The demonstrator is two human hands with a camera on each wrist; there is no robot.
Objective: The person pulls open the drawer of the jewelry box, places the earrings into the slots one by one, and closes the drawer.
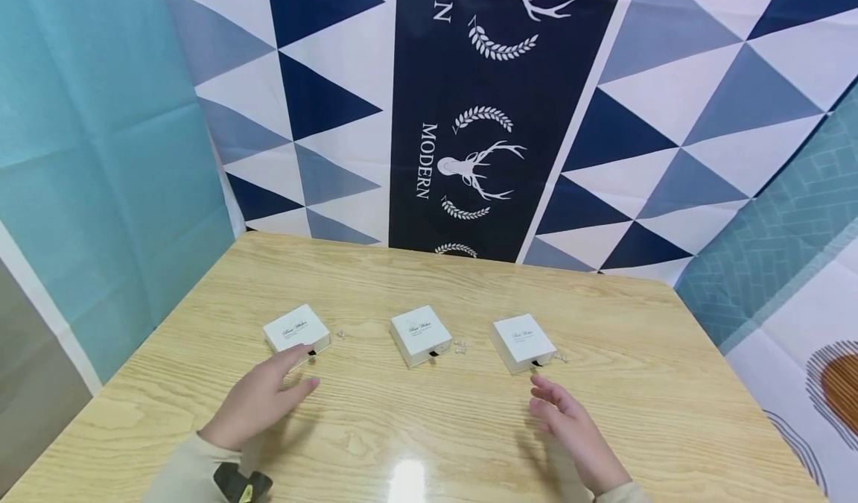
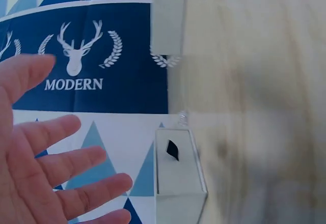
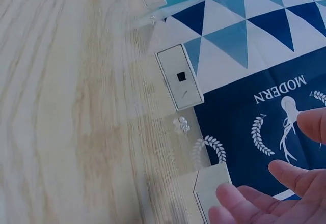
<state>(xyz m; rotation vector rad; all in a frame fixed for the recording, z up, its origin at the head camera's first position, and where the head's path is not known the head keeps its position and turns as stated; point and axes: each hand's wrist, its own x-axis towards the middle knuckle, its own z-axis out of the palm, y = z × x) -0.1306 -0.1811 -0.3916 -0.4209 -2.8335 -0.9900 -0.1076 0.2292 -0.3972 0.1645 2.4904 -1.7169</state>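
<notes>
Three small white gift boxes stand in a row on the wooden table: a left box (image 1: 298, 328), a middle box (image 1: 421, 333) and a right box (image 1: 524, 340). Each has printed script on its lid and a black ribbon tab on its front side. My left hand (image 1: 263, 397) hovers at the near edge of the left box, fingers extended and holding nothing; the left wrist view shows them spread beside this box (image 2: 179, 170). Just in front of the right box is my right hand (image 1: 570, 427), its fingers relaxed and nothing in them. In the right wrist view its fingertips overlap that box (image 3: 211, 183).
Small shiny pieces, like earrings, lie right of each box: one cluster (image 1: 342, 334) by the left, another (image 1: 459, 346) by the middle, a third (image 1: 561, 356) by the right. Behind the table (image 1: 429, 428) hangs a patterned cloth (image 1: 335, 115); a teal curtain (image 1: 114, 145) hangs left.
</notes>
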